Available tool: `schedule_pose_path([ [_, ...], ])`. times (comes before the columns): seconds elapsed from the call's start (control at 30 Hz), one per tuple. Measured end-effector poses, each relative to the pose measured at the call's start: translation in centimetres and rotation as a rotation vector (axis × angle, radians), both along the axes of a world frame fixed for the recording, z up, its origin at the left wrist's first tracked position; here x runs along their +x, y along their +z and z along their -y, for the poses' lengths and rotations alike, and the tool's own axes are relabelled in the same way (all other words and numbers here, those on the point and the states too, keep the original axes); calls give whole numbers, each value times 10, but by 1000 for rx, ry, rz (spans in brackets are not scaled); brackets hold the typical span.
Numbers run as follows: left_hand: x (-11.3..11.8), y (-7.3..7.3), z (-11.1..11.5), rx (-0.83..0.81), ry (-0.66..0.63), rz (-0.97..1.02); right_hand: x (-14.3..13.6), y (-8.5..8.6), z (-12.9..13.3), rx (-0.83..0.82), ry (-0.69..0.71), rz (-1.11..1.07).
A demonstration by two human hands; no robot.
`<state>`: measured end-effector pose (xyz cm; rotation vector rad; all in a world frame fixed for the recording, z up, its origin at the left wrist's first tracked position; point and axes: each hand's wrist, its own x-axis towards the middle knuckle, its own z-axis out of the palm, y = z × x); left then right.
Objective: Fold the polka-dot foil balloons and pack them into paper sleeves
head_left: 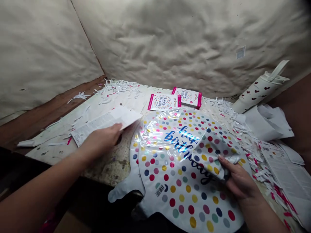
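Note:
My left hand [108, 137] is closed, its fingertips on a white card [131, 117] above the left of the table. Beneath it lies a printed paper sheet [96, 123]. A folded foil balloon [210, 152] with coloured dots is pinched in my right hand [240, 179], thumb on top. Under that hand spreads a flat, round dotted foil balloon [179, 191] with blue "happy birthday" lettering, partly covered by the folded one. It overlaps at least one similar balloon [126, 189], whose pale tail hangs past the table's front edge.
Two groups of pink-edged printed packets, one nearer [164, 103] and one stacked behind [191, 97], lie at the back. A white tumbler with hearts [259, 89] leans at right, near crumpled white paper [267, 124] and printed sheets [289, 171]. Paper shreds [119, 87] litter the table.

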<state>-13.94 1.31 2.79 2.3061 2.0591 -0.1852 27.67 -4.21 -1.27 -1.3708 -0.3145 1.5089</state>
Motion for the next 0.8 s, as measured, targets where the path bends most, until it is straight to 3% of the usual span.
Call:
schedule_pose_path([
  [0.07, 54, -3, 30, -6, -201, 65, -5, 5, -7, 60, 17, 31],
  [0.17, 134, -9, 72, -172, -544, 80, -11, 6, -23, 134, 146, 148],
  [0.27, 178, -7, 72, -234, -699, -12, -9, -3, -34, 124, 214, 401],
  [0.37, 187, -3, 34, -159, -848, 68, 1, -14, -36, 126, 176, 503],
  [0.5, 183, -17, -8, 4, -1033, 270, 13, -17, -28, 139, 126, 524],
  [0.67, 183, -29, -11, 26, -1096, 430, 17, -1, -11, 206, 156, 670],
  [0.8, 181, -24, -10, 36, -1060, 500, 19, 18, -2, 294, 354, 812],
])
